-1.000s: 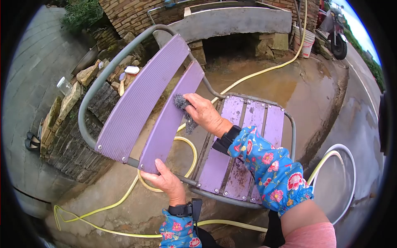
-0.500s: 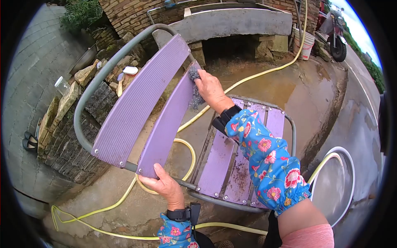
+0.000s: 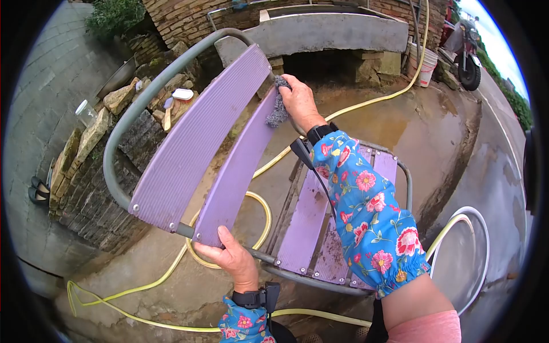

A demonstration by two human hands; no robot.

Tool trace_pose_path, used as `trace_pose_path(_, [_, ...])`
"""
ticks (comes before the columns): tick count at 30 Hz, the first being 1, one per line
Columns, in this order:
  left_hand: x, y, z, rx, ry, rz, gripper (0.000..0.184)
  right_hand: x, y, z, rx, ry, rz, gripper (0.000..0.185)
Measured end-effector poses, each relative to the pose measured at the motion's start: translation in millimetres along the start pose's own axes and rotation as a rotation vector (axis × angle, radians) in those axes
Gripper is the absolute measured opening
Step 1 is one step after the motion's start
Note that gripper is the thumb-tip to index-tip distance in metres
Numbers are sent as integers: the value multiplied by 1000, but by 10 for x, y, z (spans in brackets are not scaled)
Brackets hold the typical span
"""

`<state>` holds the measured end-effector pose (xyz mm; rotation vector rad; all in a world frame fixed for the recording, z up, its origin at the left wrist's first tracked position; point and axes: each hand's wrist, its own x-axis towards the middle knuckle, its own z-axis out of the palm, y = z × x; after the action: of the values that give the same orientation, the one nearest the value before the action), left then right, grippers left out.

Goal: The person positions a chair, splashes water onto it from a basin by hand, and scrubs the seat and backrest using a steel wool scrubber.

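A metal-framed chair [image 3: 127, 103] with ridged purple slats stands tilted before me. My right hand [image 3: 298, 103] is closed on a grey scouring pad [image 3: 278, 106], pressed against the upper end of the lower backrest slat [image 3: 237, 160]. At that slat's bottom corner, my left hand [image 3: 235, 260] grips the edge, thumb on the face and fingers mostly hidden behind. The upper backrest slat [image 3: 200, 137] lies to the left, free of both hands. Dark specks of dirt cover parts of the seat slats [image 3: 303, 220], partly hidden by my right sleeve.
A yellow hose [image 3: 354, 104] loops over the wet concrete and under the chair. To the right is a white-rimmed basin [image 3: 486, 257]. A stone trough [image 3: 337, 31], a white bucket [image 3: 428, 66] and a motorbike [image 3: 469, 63] stand behind. Stacked stones [image 3: 94, 137] line the left.
My right hand and the scouring pad have shifted slightly up and right, to the slat's upper end. My left hand keeps its grip on the bottom corner.
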<state>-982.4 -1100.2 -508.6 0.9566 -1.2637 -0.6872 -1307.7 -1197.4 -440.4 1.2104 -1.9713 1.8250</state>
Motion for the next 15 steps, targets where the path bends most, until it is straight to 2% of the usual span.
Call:
trace_pose_path(3, [2,38,15,-25,-11,10,36,186,84,17,-6,-17,72,33])
trace_pose_path(5, [9,103,66,-14,36,80,37,37,84,5,55,-45,98,34])
trace_pose_path(9, [3,171,45,62,10,95,37,-224,51,-7,72,-78,153,38])
trace_pose_path(11, [-10,183,-34,32,-83,-142,47,-15,280,43,105,-67,147,36])
trace_pose_path(12, [6,193,-10,30,-77,-137,47,92,410,88,79,-62,148,35])
trace_pose_path(14, [-8,230,35,46,-9,34,37,86,482,141,69,-63,162,32])
trace_pose_path(15, [-25,230,21,43,-7,28,37,39,524,155,91,-63,150,31])
